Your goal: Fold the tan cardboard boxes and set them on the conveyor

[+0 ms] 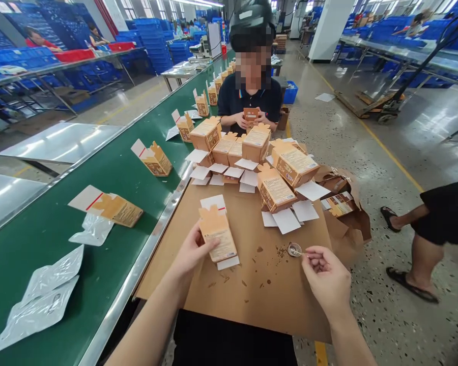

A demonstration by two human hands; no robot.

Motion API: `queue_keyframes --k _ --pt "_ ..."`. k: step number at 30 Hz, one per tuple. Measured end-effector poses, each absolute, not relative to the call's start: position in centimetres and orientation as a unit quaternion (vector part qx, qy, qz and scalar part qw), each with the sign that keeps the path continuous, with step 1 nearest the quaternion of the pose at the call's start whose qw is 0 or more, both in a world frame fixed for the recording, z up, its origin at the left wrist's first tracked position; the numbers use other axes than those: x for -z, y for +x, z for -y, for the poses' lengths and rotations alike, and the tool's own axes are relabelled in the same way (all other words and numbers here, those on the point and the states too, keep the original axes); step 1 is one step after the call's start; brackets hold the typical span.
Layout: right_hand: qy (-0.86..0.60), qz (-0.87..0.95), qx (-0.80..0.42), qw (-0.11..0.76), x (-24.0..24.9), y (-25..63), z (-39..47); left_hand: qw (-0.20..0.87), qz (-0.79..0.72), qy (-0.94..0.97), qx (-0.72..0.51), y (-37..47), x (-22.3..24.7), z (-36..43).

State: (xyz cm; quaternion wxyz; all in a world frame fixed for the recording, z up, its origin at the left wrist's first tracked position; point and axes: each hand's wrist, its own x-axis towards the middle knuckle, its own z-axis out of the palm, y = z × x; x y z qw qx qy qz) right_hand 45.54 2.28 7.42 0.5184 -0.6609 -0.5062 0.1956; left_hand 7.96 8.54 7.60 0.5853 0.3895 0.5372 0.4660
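Note:
My left hand (191, 251) grips a small brown printed carton (219, 231) by its side, thumb across the printed face. White flaps stick out at both ends of this carton, which rests on the brown cardboard-covered table (259, 300). Over on the right, my right hand (326, 277) pinches a thin pale stick (299, 253). The stick's far end reaches into a small round clear dish (293, 249). Dark specks and stains dot the cardboard between the dish and the carton.
Similar cartons (275, 188) are piled at the table's back. A green conveyor belt (118, 269) on the left carries more cartons and silver pouches (46, 292). Opposite me, a person (248, 96) holds a carton. Another person's legs (423, 244) show at right, near a brown paper sack (351, 223).

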Motion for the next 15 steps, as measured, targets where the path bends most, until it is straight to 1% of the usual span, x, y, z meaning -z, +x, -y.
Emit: queue_keyframes --k 3,5,7,8,11,15 --pt "-0.639 0.501 -0.198 0.55 -8.1 43.7 -0.7 0.6 -0.525 0.391 -0.461 9.6 -7.0 -7.3" --pt "-0.607 0.516 -0.231 0.559 -8.2 41.0 0.1 0.603 -0.521 0.392 -0.46 10.0 -6.8 -7.6" --pt "-0.556 0.549 -0.297 0.549 -7.7 37.8 0.3 0.602 -0.521 0.397 -0.457 10.0 -6.8 -8.1" --pt "-0.545 0.558 -0.311 0.542 -7.3 36.2 0.2 0.601 -0.522 0.4 -0.455 9.9 -6.8 -8.3" --pt "-0.529 0.576 -0.329 0.53 -5.9 32.7 -1.0 0.597 -0.521 0.407 -0.454 9.9 -6.8 -8.5" --pt "-0.525 0.585 -0.33 0.522 -4.9 31.7 -2.0 0.6 -0.509 0.419 -0.454 10.0 -6.4 -8.2"
